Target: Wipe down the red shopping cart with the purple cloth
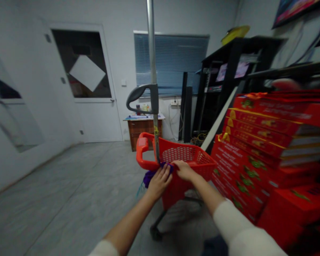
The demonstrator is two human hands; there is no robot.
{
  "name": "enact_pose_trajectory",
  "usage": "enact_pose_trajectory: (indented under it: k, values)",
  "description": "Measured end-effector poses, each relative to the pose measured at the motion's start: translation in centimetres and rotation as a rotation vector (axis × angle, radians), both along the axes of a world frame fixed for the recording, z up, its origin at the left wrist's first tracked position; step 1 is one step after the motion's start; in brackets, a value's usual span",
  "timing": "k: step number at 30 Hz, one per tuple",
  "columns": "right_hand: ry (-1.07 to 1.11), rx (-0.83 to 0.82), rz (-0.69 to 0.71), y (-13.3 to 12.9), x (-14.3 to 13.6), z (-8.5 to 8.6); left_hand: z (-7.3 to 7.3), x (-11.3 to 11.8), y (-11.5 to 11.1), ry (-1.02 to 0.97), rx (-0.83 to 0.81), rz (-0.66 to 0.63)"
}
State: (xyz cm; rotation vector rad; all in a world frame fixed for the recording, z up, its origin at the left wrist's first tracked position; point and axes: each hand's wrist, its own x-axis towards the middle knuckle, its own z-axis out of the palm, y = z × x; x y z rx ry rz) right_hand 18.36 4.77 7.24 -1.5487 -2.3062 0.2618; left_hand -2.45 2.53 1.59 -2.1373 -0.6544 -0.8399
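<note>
In the head view, a red plastic shopping cart (176,190) with a perforated basket stands in front of me. A tall metal pole (152,64) with a grey loop handle (146,99) rises at its near left rim. My left hand (160,181) lies over a purple cloth (149,177) at the rim beside the pole's foot, pressing it with the fingers together. My right hand (183,170) is at the rim just right of the cloth, its fingers bent; what its fingertips hold is too small to tell.
Stacked red boxes (242,170) stand close on the right, beside a black shelf (229,60). Behind the cart are a small wooden cabinet (141,131) and a window with blinds (173,60). A white door (96,121) is at the left back, past grey floor (77,188).
</note>
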Motion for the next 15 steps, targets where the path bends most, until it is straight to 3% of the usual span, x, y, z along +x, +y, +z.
enact_pose_trajectory:
  k: [2, 5, 8, 10, 12, 15]
  values:
    - [-0.043, -0.024, -0.045, 0.1, 0.8, -0.1, -0.6, -0.8, 0.5, 0.094, 0.013, -0.082]
    - [-0.052, -0.034, -0.082, -0.3, 1.0, -0.6, 0.5, -1.6, 1.1, 0.142, 0.024, -0.128]
    - [-0.071, -0.051, -0.113, -0.9, 0.2, -0.9, 2.4, -0.8, 1.4, 0.032, -0.012, -0.032]
    - [-0.084, -0.058, -0.123, -1.3, -0.3, -0.9, 2.6, 0.2, 1.2, -0.065, -0.041, 0.046]
    - [-0.083, -0.052, -0.129, -1.5, -0.7, -0.8, 1.3, 1.2, 1.0, -0.096, -0.053, 0.083]
    - [-0.048, -0.051, -0.097, -1.5, -0.7, -0.9, -2.4, 1.8, 0.6, -0.043, -0.066, 0.102]
